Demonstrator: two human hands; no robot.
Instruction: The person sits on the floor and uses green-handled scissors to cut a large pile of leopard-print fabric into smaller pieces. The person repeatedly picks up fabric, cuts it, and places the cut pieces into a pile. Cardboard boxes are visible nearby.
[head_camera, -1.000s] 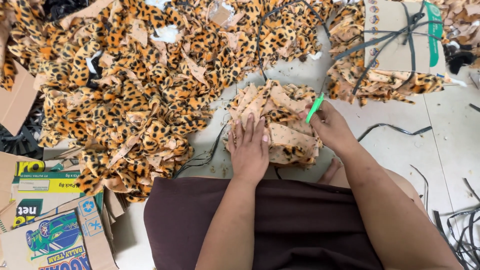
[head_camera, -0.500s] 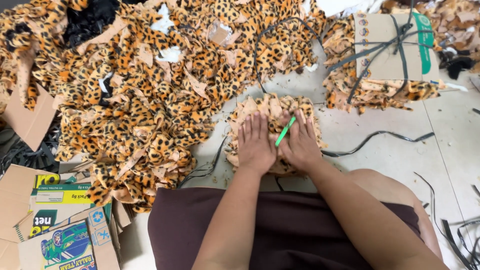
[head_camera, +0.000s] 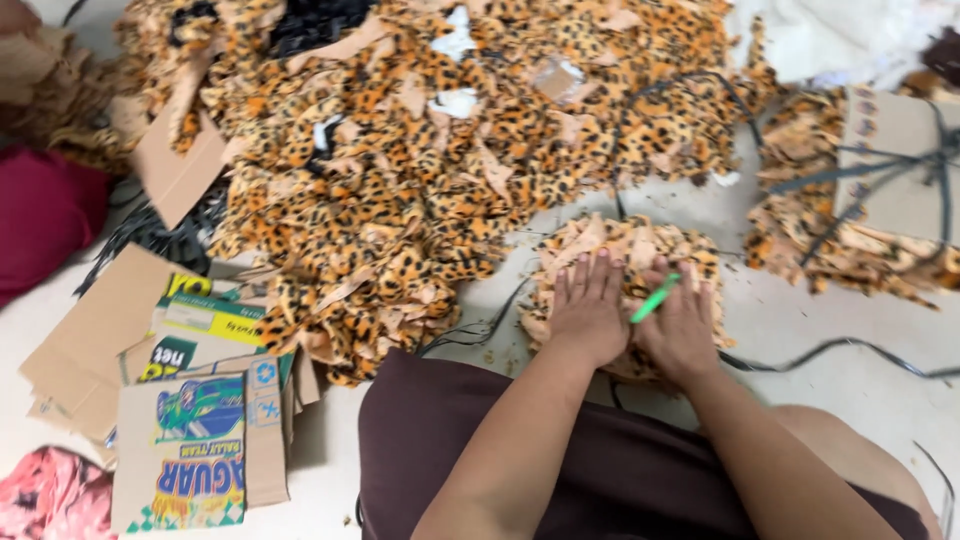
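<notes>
A small stack of leopard-print fabric pieces (head_camera: 620, 250) lies on the floor in front of me, tan backing side up. My left hand (head_camera: 588, 310) presses flat on its left part, fingers together and stretched. My right hand (head_camera: 678, 325) rests on the stack beside it and holds a green pen (head_camera: 655, 298) between its fingers. The two hands touch each other at the middle of the stack.
A big heap of leopard-print scraps (head_camera: 400, 160) spreads behind and left. A cardboard-topped bundle tied with black straps (head_camera: 890, 190) sits at right. Flattened cardboard boxes (head_camera: 180, 400) lie at left. Black straps (head_camera: 830, 355) trail across the pale floor. My dark skirt (head_camera: 620, 480) fills the foreground.
Both hands came together on the fabric stack and drew slightly toward me. The view shifted, showing more of the boxes at left.
</notes>
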